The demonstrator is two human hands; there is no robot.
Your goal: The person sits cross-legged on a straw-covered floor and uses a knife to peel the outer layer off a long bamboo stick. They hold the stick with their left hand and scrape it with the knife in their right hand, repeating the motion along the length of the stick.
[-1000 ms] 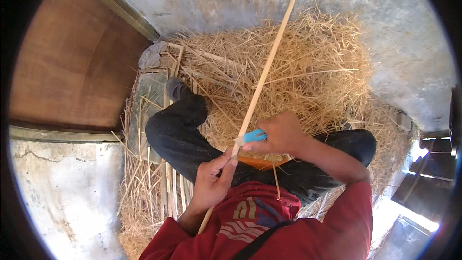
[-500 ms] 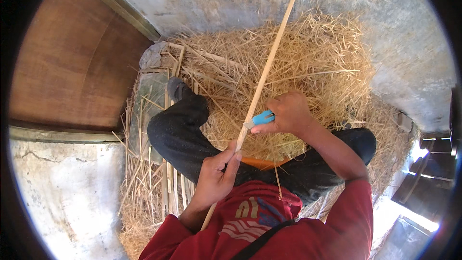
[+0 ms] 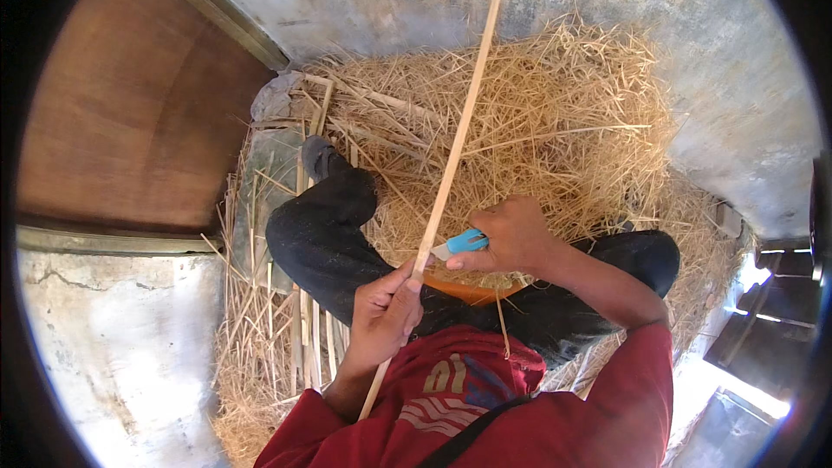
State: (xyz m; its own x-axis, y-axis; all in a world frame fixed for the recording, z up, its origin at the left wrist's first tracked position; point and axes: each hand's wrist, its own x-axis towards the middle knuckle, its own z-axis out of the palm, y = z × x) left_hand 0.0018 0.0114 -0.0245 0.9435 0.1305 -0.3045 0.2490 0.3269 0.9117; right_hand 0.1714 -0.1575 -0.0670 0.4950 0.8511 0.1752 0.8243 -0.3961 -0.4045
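Wall (image 3: 399,0): grey plaster, stained and mottled, behind the straw (image 3: 572,113) and down the right side.
Low wall (image 3: 130,347): whitish, lower left, cracked near its top.
Panel (image 3: 139,130): brown, upper left, edged by a wooden frame (image 3: 230,22).
Straw: dry, yellow-brown, heaped loosely in front of the wall and spread around the seated person (a few longer stalks lie across the top).
Sticks (image 3: 305,338): pale, thin, several, beside the left leg (image 3: 316,221).
Strip (image 3: 456,147): pale, long, held aslant above the legs, lower end reaching the red shirt (image 3: 347,438); upper end now meets the top edge of the view, having swung leftward from half a second ago.
Knife (image 3: 468,241): blue handle, short blade at the strip's right edge, just above the left hand (image 3: 381,316); half a second ago it sat farther up the strip (whether the blade bites now, cannot tell).
Right hand (image 3: 516,234): fingers curled closed round the knife's handle; lower than half a second ago.
Left hand: fingers wrapped round the strip, thumb along it; place little changed.
Orange item (image 3: 477,293): between the legs, partly covered (kind unclear).
Boards (image 3: 763,321): dark, far right, bright light in the gaps.
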